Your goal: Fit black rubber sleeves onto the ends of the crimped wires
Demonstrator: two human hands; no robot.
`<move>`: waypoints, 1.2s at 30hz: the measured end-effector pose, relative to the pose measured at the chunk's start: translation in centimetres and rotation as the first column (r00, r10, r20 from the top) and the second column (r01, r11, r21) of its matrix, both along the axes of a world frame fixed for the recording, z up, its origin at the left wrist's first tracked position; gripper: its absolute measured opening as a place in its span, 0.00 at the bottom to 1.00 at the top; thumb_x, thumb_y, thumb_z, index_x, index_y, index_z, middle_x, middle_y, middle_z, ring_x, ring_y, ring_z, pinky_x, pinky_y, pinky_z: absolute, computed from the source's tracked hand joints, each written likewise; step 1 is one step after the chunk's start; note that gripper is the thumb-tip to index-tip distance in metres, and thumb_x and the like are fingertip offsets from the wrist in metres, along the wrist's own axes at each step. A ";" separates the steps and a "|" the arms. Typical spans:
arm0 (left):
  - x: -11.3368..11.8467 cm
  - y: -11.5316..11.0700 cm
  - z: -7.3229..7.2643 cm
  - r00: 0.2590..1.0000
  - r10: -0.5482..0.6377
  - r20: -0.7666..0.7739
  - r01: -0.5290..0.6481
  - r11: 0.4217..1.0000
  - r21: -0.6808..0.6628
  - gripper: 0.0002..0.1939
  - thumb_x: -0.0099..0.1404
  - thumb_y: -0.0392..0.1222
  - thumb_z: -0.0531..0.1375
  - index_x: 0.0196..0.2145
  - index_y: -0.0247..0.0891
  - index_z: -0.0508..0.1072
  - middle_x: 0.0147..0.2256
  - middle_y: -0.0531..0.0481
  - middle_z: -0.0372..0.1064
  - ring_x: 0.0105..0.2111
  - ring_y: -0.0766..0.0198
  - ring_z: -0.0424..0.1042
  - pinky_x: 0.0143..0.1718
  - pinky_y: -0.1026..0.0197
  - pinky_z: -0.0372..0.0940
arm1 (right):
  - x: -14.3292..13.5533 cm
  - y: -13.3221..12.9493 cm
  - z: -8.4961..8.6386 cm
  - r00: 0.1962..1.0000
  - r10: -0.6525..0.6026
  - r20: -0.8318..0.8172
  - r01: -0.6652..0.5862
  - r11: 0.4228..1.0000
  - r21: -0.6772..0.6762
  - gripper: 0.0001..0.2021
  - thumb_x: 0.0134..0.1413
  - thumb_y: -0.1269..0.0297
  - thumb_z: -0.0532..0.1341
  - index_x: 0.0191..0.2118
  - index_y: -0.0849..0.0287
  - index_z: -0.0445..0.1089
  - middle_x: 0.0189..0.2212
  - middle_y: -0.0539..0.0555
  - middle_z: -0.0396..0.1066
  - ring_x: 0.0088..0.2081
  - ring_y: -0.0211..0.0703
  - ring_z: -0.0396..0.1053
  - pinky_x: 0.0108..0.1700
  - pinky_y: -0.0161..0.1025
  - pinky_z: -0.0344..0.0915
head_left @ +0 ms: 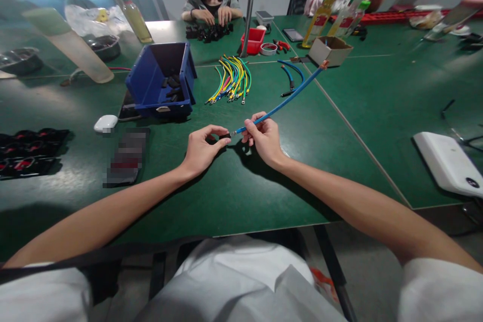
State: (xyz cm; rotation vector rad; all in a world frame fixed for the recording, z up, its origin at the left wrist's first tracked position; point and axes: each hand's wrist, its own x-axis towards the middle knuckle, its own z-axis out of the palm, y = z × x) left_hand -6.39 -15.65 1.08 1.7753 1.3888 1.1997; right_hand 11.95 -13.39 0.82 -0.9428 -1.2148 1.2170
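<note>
My right hand (264, 141) pinches a blue cable (289, 99) near its metal-tipped end. The cable slants up to the right, and bare copper strands show at its far end. Between thumb and fingers, my left hand (206, 148) holds a small black piece (225, 136), right at the cable's metal tip; whether the two touch is too small to tell. Beyond my hands lies a bunch of yellow-green wires (234, 78). Shorter blue cables (298, 73) rest to their right. A blue bin (160, 80) at the left holds black pieces (172, 88).
On the green table (211, 201) are a phone (130, 156), a white earbud case (106, 124), a white power bank (449, 163), a cardboard box (329, 51), a red bin (252, 41) and bottles (136, 17). A metal pole (249, 10) rises behind the wires. Two people sit across the table.
</note>
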 end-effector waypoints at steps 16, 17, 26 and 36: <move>0.1 -0.1 0.0 1.000 0.011 0.022 -0.011 1.000 0.001 0.11 0.58 0.46 0.68 0.38 0.40 0.79 0.36 0.48 0.78 0.36 0.60 0.75 0.40 0.57 0.67 | 0.1 0.0 -0.2 1.000 0.021 0.021 -0.021 1.000 0.003 0.19 0.53 0.47 0.65 0.36 0.55 0.59 0.22 0.46 0.70 0.21 0.36 0.69 0.19 0.30 0.58; 0.1 -0.1 0.0 1.000 0.012 0.022 -0.012 1.000 0.001 0.11 0.58 0.46 0.68 0.38 0.39 0.79 0.36 0.48 0.78 0.36 0.60 0.75 0.40 0.57 0.66 | 0.1 0.0 -0.2 1.000 0.022 0.019 -0.022 1.000 0.004 0.19 0.53 0.47 0.65 0.36 0.55 0.59 0.22 0.46 0.70 0.21 0.36 0.70 0.18 0.30 0.58; 0.1 -0.1 0.0 1.000 0.001 0.028 -0.002 1.000 0.030 0.11 0.58 0.45 0.68 0.37 0.39 0.79 0.36 0.49 0.78 0.37 0.60 0.75 0.40 0.58 0.66 | 0.0 -0.1 0.1 1.000 0.020 0.019 -0.020 1.000 0.004 0.19 0.54 0.48 0.65 0.36 0.55 0.60 0.22 0.46 0.71 0.21 0.36 0.71 0.18 0.30 0.59; 0.2 -0.2 0.2 1.000 0.008 0.025 -0.009 0.999 0.051 0.10 0.57 0.44 0.68 0.37 0.39 0.79 0.35 0.49 0.78 0.36 0.60 0.75 0.40 0.57 0.67 | 0.0 -0.1 0.1 0.999 0.039 0.025 -0.039 0.999 0.008 0.20 0.53 0.46 0.65 0.36 0.55 0.60 0.22 0.47 0.72 0.21 0.37 0.71 0.18 0.31 0.59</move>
